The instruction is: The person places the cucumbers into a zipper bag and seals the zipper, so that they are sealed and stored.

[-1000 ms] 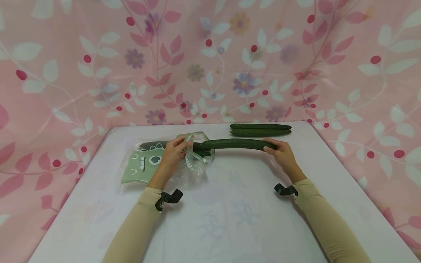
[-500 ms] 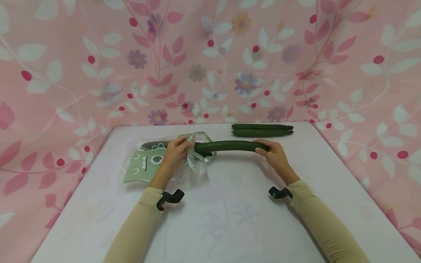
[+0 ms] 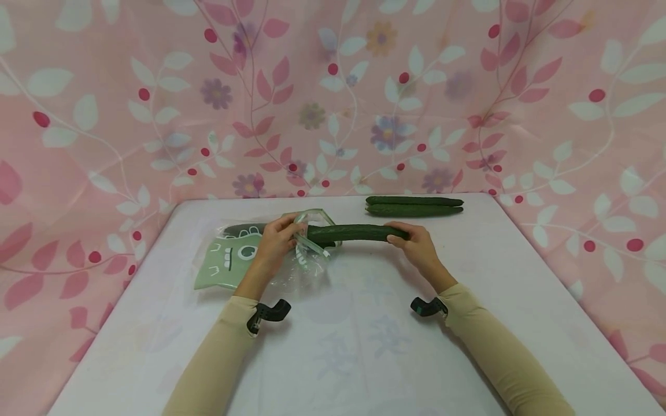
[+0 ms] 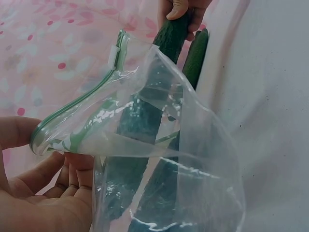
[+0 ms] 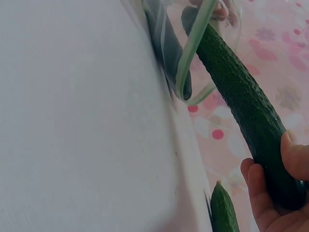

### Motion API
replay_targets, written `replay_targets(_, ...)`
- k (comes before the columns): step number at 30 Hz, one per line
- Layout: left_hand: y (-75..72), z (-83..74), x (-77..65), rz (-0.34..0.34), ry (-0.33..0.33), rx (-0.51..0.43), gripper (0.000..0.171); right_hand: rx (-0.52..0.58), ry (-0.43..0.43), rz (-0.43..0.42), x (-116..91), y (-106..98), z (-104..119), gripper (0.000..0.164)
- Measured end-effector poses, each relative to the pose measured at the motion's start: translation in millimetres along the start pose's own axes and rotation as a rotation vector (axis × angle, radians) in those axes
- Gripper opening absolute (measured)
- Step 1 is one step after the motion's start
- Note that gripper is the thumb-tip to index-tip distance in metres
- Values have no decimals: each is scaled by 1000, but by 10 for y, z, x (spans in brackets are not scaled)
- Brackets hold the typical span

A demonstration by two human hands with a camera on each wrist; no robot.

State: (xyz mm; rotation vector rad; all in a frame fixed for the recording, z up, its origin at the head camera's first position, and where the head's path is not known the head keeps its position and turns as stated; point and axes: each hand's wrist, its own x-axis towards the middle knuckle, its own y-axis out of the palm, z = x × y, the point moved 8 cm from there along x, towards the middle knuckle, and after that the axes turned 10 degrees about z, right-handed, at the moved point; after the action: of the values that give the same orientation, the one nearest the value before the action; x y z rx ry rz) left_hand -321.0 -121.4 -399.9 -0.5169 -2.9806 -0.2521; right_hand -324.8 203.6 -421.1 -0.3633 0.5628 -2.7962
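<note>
My right hand [image 3: 416, 245] grips the right end of a long dark green cucumber [image 3: 356, 233], thumb on one side and fingers on the other. The cucumber's left end is inside the mouth of a clear zip bag [image 3: 221, 268] printed with a green monster face. With my left hand [image 3: 273, 245] I pinch the bag's zip edge, holding the mouth open. In the left wrist view, a second cucumber [image 4: 157, 198] lies inside the bag beside the held one, seen through the plastic. The right wrist view shows the bag's green rim [image 5: 193, 48] around the cucumber.
Two more cucumbers [image 3: 413, 210] lie side by side at the back right of the white-covered table [image 3: 354, 346]. Behind the table hangs a pink floral cloth [image 3: 333, 104]. Black wrist cameras [image 3: 273, 311] are strapped over both sleeves.
My right hand has moved left, sliding the cucumber further into the bag; less of it shows outside. My left hand and the bag stay nearly in place.
</note>
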Motion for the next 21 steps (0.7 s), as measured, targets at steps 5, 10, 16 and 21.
replay_targets(5,4,-6,-4,-1,0,10,40,-18,-2,-6,32,91,10,32)
replay_targets(10,6,-22,-11,-8,-2,9,38,-9,13,-10,61,180,26,31)
replay_targets(16,6,-28,-13,-4,-7,12,38,15,27,4,89,282,71,30)
replay_targets(21,-3,-26,-8,-4,-5,20,38,19,15,6,121,356,109,31)
